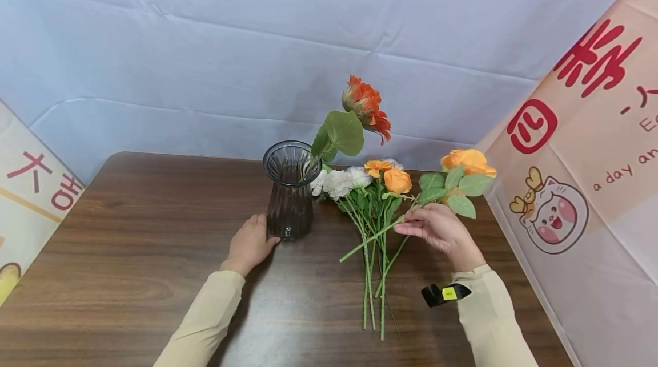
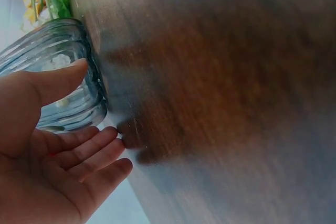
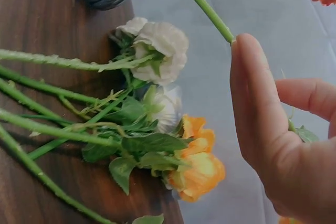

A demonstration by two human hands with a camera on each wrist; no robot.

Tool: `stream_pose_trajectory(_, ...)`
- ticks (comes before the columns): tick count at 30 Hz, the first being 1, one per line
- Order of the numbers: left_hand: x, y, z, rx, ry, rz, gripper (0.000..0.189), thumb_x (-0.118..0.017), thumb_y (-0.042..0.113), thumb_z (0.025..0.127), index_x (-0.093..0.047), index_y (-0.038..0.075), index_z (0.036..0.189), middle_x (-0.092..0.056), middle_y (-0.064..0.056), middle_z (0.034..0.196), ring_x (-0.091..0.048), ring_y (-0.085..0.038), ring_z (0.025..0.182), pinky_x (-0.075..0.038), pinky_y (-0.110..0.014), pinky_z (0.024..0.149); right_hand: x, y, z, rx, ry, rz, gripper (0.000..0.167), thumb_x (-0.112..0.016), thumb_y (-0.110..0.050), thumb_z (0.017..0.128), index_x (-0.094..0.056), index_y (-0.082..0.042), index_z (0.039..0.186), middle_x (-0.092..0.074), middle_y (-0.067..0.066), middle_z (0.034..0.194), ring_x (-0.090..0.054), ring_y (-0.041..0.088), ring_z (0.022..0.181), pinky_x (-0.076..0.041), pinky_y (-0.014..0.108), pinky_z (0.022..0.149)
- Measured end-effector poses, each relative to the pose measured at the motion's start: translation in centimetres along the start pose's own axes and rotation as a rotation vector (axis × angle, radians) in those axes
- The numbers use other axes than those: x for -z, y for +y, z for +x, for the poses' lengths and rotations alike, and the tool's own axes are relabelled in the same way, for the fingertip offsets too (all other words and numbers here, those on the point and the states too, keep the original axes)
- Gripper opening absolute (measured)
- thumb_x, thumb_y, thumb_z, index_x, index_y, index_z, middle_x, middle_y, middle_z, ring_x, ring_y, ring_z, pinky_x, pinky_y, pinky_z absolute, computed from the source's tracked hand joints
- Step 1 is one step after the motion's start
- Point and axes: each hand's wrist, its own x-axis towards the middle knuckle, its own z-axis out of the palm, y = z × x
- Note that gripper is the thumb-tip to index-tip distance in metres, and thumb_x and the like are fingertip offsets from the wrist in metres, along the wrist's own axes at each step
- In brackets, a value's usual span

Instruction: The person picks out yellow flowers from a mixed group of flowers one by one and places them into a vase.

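Note:
A dark ribbed glass vase (image 1: 290, 207) stands on the table. One orange-red flower (image 1: 366, 105) with round green leaves leans out of it to the right. My left hand (image 1: 250, 244) holds the vase low on its left side; in the left wrist view the thumb (image 2: 63, 81) crosses the glass and the loosely bent fingers lie along its other side. Between thumb and fingers, my right hand (image 1: 437, 230) pinches the green stem of a yellow-orange rose (image 1: 466, 162). That stem slants down to the left, over other stems; its bloom is beyond the hand.
White flowers (image 1: 339, 183) and orange flowers (image 1: 398, 180) lie right of the vase, their stems (image 1: 374, 275) running toward the table's front. Pale cloth (image 1: 231, 59) hangs behind the wooden table (image 1: 128, 253). A printed cloth (image 1: 576, 184) borders the right side.

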Motion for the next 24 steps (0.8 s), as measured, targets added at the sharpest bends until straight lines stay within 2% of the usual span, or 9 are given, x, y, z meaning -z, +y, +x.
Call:
stream_pose_trajectory(13, 0.0, 0.0, 0.0, 0.0, -0.001, 0.0, 0.059, -0.07, 0.029, 0.081, -0.047, -0.009, 0.121, -0.054, -0.021, 0.109, -0.055, -0.035, 0.1, -0.047, -0.047, 0.082, -1.8, -2.5, -0.1, 0.03, -0.009, 0.02, 0.03, -0.03, 0.011, 0.093, -0.058, 0.011, 0.082, -0.055, 0.02, 0.083, -0.065, 0.031, 0.082, -0.052, 0.034, 0.079)
stream_pose_trajectory(24, 0.1, 0.1, 0.0, -0.002, 0.001, -0.005, 0.059, -0.07, 0.028, 0.081, -0.048, -0.01, 0.12, -0.055, -0.021, 0.109, -0.055, -0.035, 0.1, -0.047, -0.047, 0.082, -3.6, -4.4, 0.1, 0.071, -0.012, 0.038, 0.031, -0.031, 0.011, 0.093, -0.06, 0.011, 0.08, -0.057, 0.018, 0.08, -0.066, 0.032, 0.08, -0.052, 0.035, 0.078)
